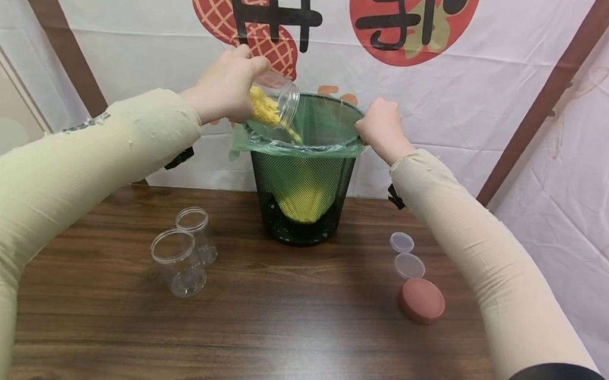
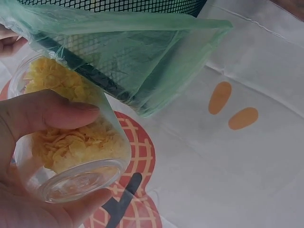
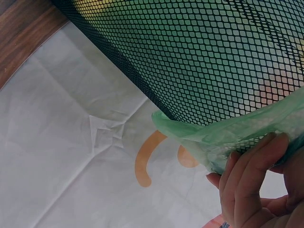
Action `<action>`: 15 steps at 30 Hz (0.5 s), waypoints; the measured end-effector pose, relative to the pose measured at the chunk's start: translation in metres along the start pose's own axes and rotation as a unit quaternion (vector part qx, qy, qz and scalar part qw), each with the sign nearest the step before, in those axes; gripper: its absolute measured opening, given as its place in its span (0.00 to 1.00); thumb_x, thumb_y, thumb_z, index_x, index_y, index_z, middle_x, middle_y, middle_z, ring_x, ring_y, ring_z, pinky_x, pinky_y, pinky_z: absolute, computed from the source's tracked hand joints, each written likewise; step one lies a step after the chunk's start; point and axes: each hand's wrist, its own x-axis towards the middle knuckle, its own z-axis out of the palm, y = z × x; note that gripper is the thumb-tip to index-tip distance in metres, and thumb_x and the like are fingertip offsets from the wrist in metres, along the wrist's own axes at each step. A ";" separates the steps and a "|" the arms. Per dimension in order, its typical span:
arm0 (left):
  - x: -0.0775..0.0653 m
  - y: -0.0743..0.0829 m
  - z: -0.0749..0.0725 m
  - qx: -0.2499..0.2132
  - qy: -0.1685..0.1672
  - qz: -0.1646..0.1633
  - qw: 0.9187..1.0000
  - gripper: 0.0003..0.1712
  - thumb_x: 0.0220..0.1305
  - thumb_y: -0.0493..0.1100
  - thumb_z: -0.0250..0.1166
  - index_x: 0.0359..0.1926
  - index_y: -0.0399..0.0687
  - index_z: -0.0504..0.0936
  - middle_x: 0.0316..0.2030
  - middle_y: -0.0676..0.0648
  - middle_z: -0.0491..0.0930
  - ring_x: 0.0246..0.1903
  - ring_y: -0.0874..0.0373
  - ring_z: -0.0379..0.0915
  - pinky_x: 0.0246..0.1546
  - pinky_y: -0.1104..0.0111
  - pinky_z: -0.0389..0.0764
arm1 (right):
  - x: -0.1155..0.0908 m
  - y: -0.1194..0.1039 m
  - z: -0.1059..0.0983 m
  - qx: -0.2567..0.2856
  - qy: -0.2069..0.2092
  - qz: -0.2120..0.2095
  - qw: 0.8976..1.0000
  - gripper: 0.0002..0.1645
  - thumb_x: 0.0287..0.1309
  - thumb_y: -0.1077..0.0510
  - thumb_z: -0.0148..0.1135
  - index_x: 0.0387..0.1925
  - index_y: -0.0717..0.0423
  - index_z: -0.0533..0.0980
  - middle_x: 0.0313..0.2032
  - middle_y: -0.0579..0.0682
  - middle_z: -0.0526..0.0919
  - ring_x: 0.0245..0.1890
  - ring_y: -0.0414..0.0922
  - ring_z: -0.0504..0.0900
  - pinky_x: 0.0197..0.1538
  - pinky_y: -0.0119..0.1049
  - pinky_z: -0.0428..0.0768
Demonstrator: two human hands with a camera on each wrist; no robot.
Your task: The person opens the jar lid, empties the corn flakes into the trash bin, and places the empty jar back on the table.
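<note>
My left hand [image 1: 229, 85] grips a clear plastic jar [image 2: 71, 137] of yellow flakes [image 2: 80, 147], tilted with its mouth over the bin's rim. Flakes spill from the mouth into a black mesh wastebasket [image 1: 266, 193] lined with a green plastic bag [image 1: 308, 148]. A yellow mass shows through the mesh at the bottom of the bag. At the rim's right side, my right hand [image 1: 386, 128] pinches the edge with the folded-over bag. In the right wrist view, its fingers [image 3: 256, 175] curl over the bag's edge.
On the wooden table [image 1: 283, 325], two clear jars [image 1: 177, 263] without lids stand at the left. Two translucent lids [image 1: 409, 265] and a red lid [image 1: 421, 300] lie at the right. Behind the bin hangs a printed white cloth [image 1: 440, 99].
</note>
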 end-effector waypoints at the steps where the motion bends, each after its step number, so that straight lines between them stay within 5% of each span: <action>1: 0.000 0.000 0.000 0.000 0.000 0.000 1.000 0.47 0.38 0.32 0.66 0.66 0.43 0.63 0.53 0.34 0.64 0.53 0.37 0.59 0.46 0.50 0.72 | 0.000 0.000 0.000 -0.001 0.001 -0.001 1.000 0.10 0.56 0.59 0.50 0.34 0.61 0.74 0.42 0.61 0.82 0.46 0.55 0.79 0.50 0.46 0.78; 15: 0.000 0.007 0.001 0.023 0.010 0.012 1.000 0.42 0.38 0.35 0.68 0.61 0.40 0.67 0.51 0.33 0.66 0.48 0.37 0.61 0.49 0.48 0.69 | 0.000 0.000 -0.001 0.000 -0.002 -0.001 1.000 0.11 0.56 0.59 0.50 0.37 0.62 0.74 0.42 0.61 0.82 0.45 0.55 0.79 0.49 0.45 0.78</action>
